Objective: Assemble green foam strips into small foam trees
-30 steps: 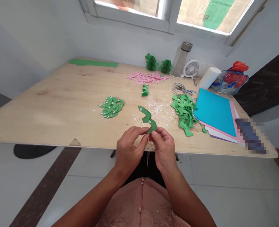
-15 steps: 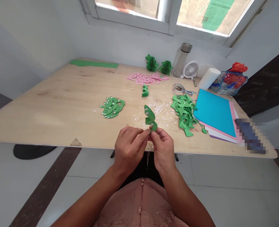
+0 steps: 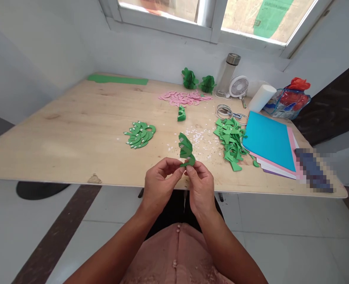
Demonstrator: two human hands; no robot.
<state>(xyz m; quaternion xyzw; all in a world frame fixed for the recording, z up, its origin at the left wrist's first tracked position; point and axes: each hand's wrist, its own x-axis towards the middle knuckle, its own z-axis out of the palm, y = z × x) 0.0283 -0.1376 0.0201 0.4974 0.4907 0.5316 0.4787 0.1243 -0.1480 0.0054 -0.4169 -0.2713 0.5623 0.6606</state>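
Between my hands, just above the table's front edge, a curved green paper cutout (image 3: 186, 148) with pale tape squares on it stands upright. My left hand (image 3: 162, 179) pinches its lower left end between thumb and fingers. My right hand (image 3: 201, 185) grips the bottom right of the same cutout. To the left lies a pile of green paper cutouts (image 3: 140, 135) with white tape tabs. Farther back, a small folded green paper piece (image 3: 181, 113) stands alone. White paper bits (image 3: 196, 136) are scattered behind the held cutout.
Green paper scraps (image 3: 230, 142) lie to the right, beside a stack topped by a blue sheet (image 3: 269, 140). Pink cutouts (image 3: 186, 98), two green paper shapes (image 3: 190, 79), a bottle (image 3: 229, 73), a fan (image 3: 239, 86), tape rolls (image 3: 224, 112) and a white roll (image 3: 262, 98) sit toward the wall.
My left hand has shifted from over the cutout's base to its lower left end, with the fingers curled. The cutout has turned slightly, and its lower curve now shows.
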